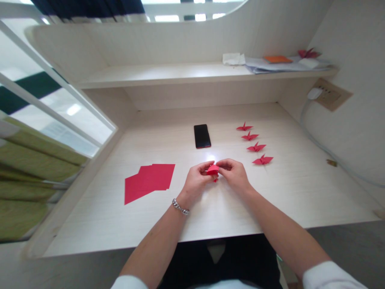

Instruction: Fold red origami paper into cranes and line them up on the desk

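Note:
Between my two hands is a small piece of folded red paper (213, 170), held above the desk near its middle. My left hand (198, 176) pinches it from the left, fingers closed on its edge. From the other side my right hand (234, 172) grips the paper between thumb and fingers. Parts of the folds are hidden behind the fingertips. Off to the right, several red paper cranes (262, 160) stand in a slanting row. Flat red paper sheets (150, 178) lie overlapping on the left.
A black phone (202, 136) lies beyond my hands on the pale desk (99, 224). Above it runs a shelf (168, 74) bearing papers, an orange piece (278, 59) and another red folded shape (309, 53). A white cable (319, 146) hangs from the wall socket (332, 95) at right.

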`<state>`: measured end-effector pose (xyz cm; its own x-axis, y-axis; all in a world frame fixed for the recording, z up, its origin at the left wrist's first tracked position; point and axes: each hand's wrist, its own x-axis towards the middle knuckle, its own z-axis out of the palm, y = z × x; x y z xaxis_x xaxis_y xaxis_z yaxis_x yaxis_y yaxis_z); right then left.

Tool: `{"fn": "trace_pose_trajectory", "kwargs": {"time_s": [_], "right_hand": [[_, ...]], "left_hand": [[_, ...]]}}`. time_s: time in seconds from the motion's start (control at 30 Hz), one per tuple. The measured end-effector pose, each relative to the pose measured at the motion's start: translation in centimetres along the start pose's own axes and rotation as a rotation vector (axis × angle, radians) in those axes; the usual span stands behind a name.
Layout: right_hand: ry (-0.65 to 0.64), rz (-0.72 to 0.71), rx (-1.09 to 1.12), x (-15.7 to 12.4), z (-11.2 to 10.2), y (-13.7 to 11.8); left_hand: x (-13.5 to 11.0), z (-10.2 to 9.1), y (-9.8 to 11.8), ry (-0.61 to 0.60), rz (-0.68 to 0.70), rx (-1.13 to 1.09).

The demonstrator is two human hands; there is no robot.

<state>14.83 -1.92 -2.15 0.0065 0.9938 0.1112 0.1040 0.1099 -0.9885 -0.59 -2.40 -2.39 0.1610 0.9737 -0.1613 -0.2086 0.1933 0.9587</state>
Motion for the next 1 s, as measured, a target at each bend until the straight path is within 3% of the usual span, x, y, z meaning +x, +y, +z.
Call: {"fn": "trace_pose_trajectory", "kwargs": {"time_s": [1.0], "right_hand": [[0.019,0.016,0.039,0.12,-0.03,0.32]], "left_hand": [[-0.34,-0.17,0.09,-0.062,0.000,0.030]]}}
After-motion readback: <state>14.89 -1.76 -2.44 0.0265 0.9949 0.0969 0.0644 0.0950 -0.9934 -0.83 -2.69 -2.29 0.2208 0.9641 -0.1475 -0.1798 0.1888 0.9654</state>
